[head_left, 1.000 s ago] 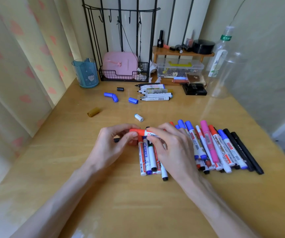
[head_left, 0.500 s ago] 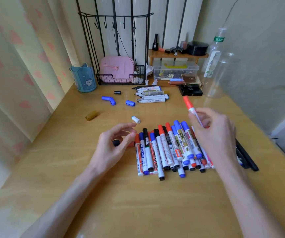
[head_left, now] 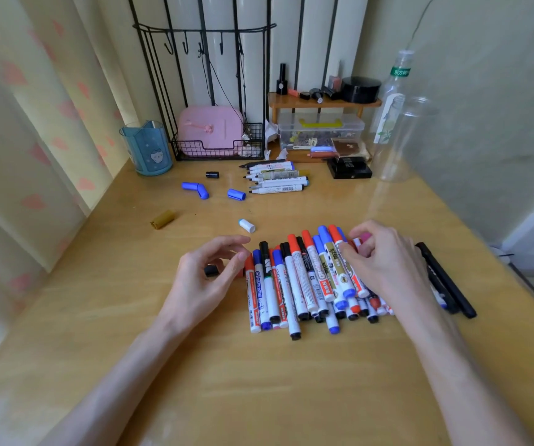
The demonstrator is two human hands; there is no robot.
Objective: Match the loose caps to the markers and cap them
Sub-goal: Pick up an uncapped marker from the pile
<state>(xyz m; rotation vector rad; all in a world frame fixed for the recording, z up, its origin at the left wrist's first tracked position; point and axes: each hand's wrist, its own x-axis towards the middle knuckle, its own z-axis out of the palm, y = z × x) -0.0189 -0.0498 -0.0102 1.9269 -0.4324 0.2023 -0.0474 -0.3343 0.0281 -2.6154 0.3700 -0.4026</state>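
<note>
A pile of capped markers (head_left: 304, 278) with red, blue and black caps lies mid-table. My right hand (head_left: 384, 262) rests on its right side, fingertips curled round a red-capped marker (head_left: 334, 232) lying on the pile. My left hand (head_left: 204, 281) hovers at the pile's left edge, fingers loosely curled and empty, above a loose black cap (head_left: 211, 271). Farther back lie several uncapped markers (head_left: 275, 180), a white cap (head_left: 247, 225), two touching blue caps (head_left: 194, 188), a third blue cap (head_left: 236, 194), a black cap (head_left: 212, 174) and a gold cap (head_left: 162, 219).
Black markers (head_left: 445, 281) lie right of my right hand, near the table's right edge. Along the back stand a blue cup (head_left: 146, 149), a wire rack with a pink case (head_left: 214, 133), a clear box (head_left: 320, 130), a black box (head_left: 350, 169) and clear bottles (head_left: 397, 130).
My hands parted after holding the red-capped marker together. My right hand lifted it up and right, then brought it down onto the pile. My left hand stayed in place, empty.
</note>
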